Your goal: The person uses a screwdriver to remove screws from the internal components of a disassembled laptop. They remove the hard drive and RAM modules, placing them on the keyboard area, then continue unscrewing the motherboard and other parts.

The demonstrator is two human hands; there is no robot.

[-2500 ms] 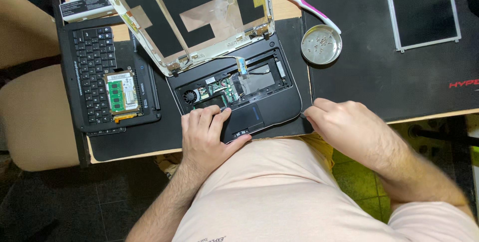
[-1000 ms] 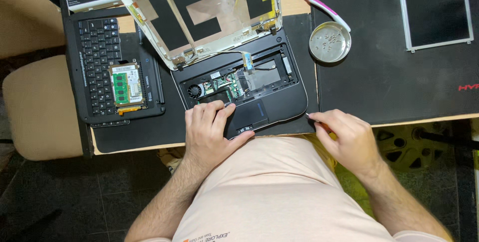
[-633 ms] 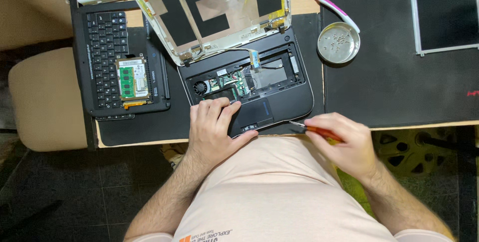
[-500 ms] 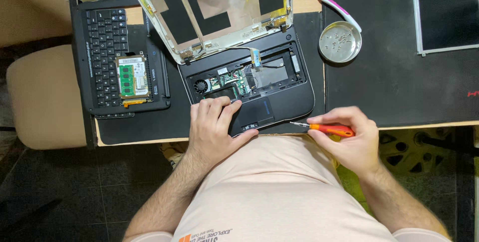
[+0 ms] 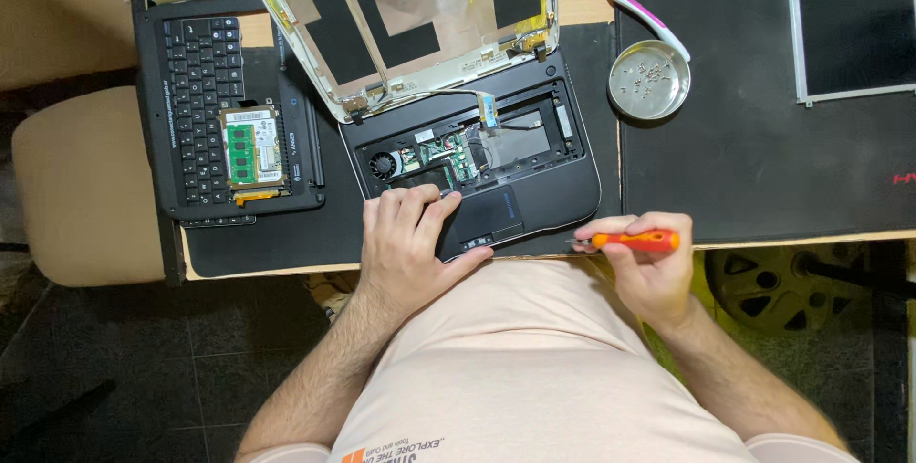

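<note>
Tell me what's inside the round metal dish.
The dish holds a scatter of small screws, mostly in its upper half. A toothbrush crosses its top rim, so that edge is hidden. Neither hand touches it.

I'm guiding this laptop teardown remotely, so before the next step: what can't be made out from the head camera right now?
- Screwdriver tip: too small and dark to tell its type; right hand covers part of the handle.
- Laptop base: left hand hides its front left corner.
- Small parts in the round metal dish: too tiny to count.
- Flat panel: cut off by the right edge.
</note>
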